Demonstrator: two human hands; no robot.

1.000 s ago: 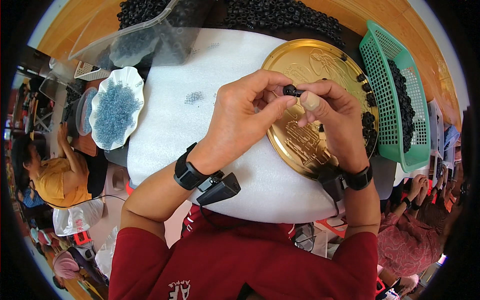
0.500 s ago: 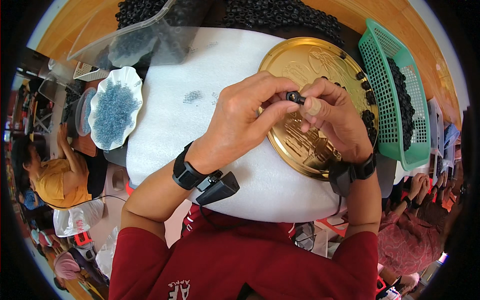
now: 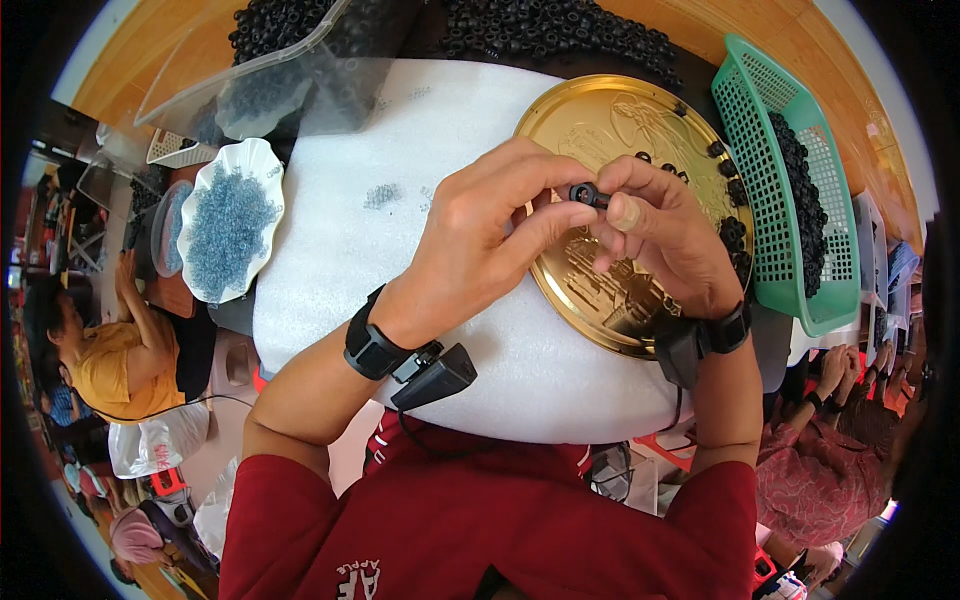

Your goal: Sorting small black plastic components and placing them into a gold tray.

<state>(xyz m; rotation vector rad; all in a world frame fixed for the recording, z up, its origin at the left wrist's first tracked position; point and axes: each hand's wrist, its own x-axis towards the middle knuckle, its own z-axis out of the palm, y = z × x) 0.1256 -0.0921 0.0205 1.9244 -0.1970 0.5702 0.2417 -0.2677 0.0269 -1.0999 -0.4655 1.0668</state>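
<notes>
Above the round gold tray [image 3: 555, 110], my two hands meet at a small black ring-shaped part [image 3: 588, 196]. My left hand [image 3: 490, 220] pinches it between thumb and forefinger, its round opening facing up. From the other side my right hand [image 3: 668, 235] closes thumb and fingers on its right end; a tan covering wraps the thumb tip. Whether that end is a second joined piece I cannot tell. Several loose black parts [image 3: 735, 191] lie along the tray's right side.
White foam sheet [image 3: 340, 270] covers the table. At left stands a scalloped white dish [image 3: 275, 165] of small clear bluish rings [image 3: 232, 235]. A clear bin [image 3: 350, 110] and a heap of black rings [image 3: 560, 30] lie beyond; a green basket [image 3: 830, 260] stands right. People sit on both sides.
The black part has tilted slightly between my fingers, and my right fingers have shifted a little around it. Both hands stay over the tray.
</notes>
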